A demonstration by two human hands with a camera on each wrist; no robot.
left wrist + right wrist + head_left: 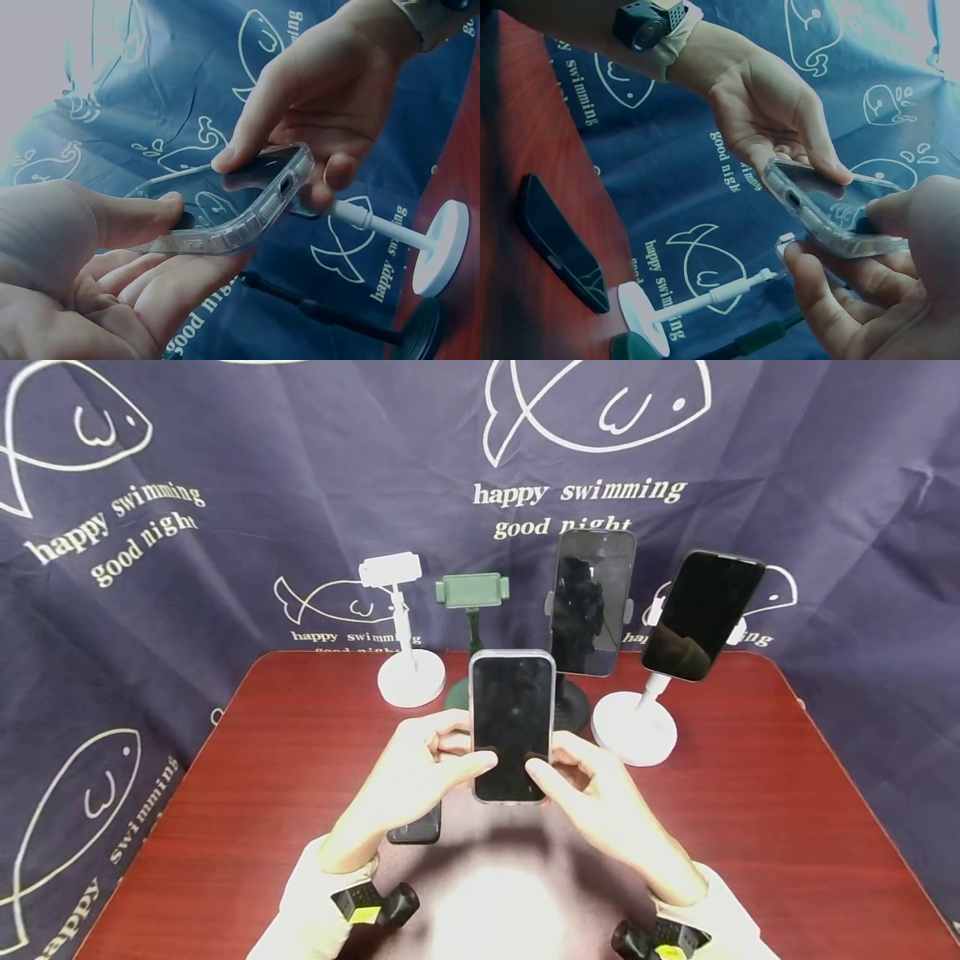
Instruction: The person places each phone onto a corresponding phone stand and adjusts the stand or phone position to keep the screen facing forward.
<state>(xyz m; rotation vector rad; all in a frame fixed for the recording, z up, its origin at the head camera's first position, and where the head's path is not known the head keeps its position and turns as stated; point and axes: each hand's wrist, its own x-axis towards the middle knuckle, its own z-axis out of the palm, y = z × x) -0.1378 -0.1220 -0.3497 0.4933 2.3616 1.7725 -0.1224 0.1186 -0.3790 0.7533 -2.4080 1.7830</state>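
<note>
Both hands hold a smartphone [513,718] in a clear case, raised above the table with its dark screen facing the head camera. The left hand [412,768] grips its left edge, thumb on the lower screen and fingers behind. On the opposite edge the right hand [603,793] does the same, its thumb [551,779] also on the glass. In the left wrist view the case's bottom edge with its charging-port opening [286,182] shows. Behind the held phone stands a green phone stand [472,591], partly hidden by it. Another phone [417,828] lies on the table beneath the left forearm.
A white phone stand [411,679] with a bare clamp is at the back left. To the right, a black stand [572,706] and a white stand [634,728] each carry a phone, one upright [592,602], one tilted [702,614]. Patterned dark cloth [262,527] hangs behind the red table [247,827].
</note>
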